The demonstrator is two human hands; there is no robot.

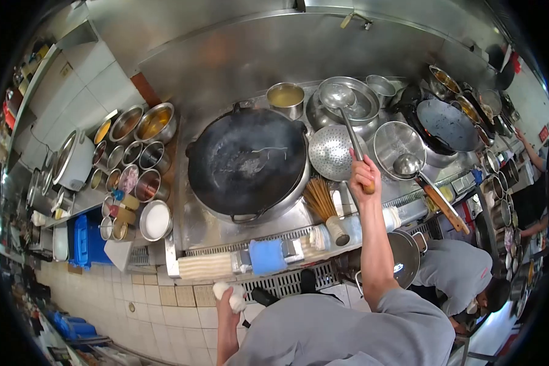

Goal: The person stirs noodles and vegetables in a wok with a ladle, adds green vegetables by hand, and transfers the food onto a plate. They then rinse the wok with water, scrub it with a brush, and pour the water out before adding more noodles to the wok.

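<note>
- Gripping ladle (349, 129) by its handle, right hand (365, 175), fingers closed around it, wooden end poking out below the fist
- Ladle bowl up at far end, over wide steel pot (316, 116) at back of stove, can't tell if touching
- Left hand (228, 305) low, near the body, fingers curled around bunched white cloth (229, 294)
- Big black wok (247, 161) left of ladle, wispy haze above it, some shine at the bottom
- Perforated skimmer (330, 155) right of wok, just beside it, partly under ladle handle
- Mesh strainer (402, 137) further right, second ladle (407, 164) with its bowl inside the rim
- Bamboo brush (321, 200) at front of stove, bristles pointing away from person
- Small pot (285, 96) with yellowish liquid behind wok
- Blue cloth (267, 257) folded over front rail
- Bowl (156, 221) with white contents left of wok, metal containers near it
- Co-worker (450, 271) in grey bending down, right side
</note>
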